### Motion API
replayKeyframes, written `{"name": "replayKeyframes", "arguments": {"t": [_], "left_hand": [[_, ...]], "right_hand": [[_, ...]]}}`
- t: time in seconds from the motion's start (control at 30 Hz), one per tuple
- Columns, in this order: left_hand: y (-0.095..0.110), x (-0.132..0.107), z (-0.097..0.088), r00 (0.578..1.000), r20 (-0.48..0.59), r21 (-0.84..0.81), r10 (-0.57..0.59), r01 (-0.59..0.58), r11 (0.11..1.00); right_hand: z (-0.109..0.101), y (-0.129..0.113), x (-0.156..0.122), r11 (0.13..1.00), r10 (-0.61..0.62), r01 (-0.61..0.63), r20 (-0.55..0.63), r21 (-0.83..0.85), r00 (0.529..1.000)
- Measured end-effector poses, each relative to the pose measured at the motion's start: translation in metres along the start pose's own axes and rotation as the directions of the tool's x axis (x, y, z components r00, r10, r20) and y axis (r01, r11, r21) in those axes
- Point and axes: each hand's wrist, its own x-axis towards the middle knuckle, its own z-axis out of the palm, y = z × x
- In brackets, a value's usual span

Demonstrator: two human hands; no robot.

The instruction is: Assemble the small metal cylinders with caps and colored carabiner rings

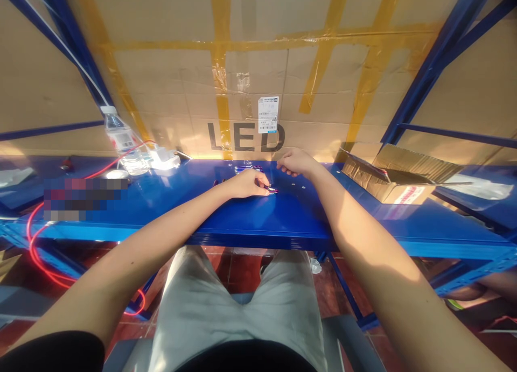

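Observation:
My left hand (247, 183) rests low over the blue table (242, 218), its thumb and fingers closed on a small shiny purple-and-silver object (273, 190). That object's kind is too small to tell. Just beyond this hand lie several thin, dark, shiny pieces (247, 169), partly covered by it. To the right and slightly farther back, my right hand (295, 163) hovers with curled fingers. Whatever its fingertips may hold is hidden. Small white round spots (298, 186) show on the tabletop below it.
An open cardboard box (404, 191) stands at the right. On the left are a clear bottle (121, 138), a white device (165, 158) and a red cable (30, 229). A large cardboard sheet (177, 97) marked LED backs the table, between blue frame posts (424, 92).

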Motion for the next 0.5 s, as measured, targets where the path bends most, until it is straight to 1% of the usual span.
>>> {"name": "replayKeyframes", "arguments": {"t": [0.1,0.17,0.23,0.27,0.33,0.4,0.5], "left_hand": [[-0.001,-0.001,-0.006,1.000,-0.031,-0.026,-0.002,0.001,1.000],[0.000,-0.001,-0.014,0.993,-0.121,-0.046,0.002,-0.007,0.999],[-0.003,-0.001,-0.025,0.969,-0.246,-0.033,-0.004,-0.005,0.999],[-0.006,-0.001,-0.030,0.954,-0.301,-0.004,-0.001,0.000,1.000],[-0.017,-0.002,-0.040,0.930,-0.366,0.078,0.009,0.021,0.997],[-0.030,-0.002,-0.047,0.937,-0.348,0.161,-0.015,0.076,0.984],[-0.048,-0.003,-0.051,0.962,-0.264,0.264,-0.075,0.146,0.953]], "right_hand": [[-0.001,-0.002,-0.003,1.000,0.011,-0.011,0.004,-0.003,1.000],[-0.002,-0.003,-0.005,1.000,0.011,-0.011,0.011,-0.001,1.000],[-0.002,-0.004,-0.006,1.000,0.003,-0.003,0.009,0.006,1.000],[-0.002,-0.004,-0.006,1.000,-0.004,0.004,0.006,0.011,1.000],[-0.001,-0.002,-0.004,1.000,-0.012,0.012,0.004,0.008,1.000],[0.001,0.000,-0.001,1.000,-0.013,0.014,0.003,-0.015,1.000],[0.006,0.002,0.004,0.998,-0.030,0.030,0.000,-0.051,1.000]]}}
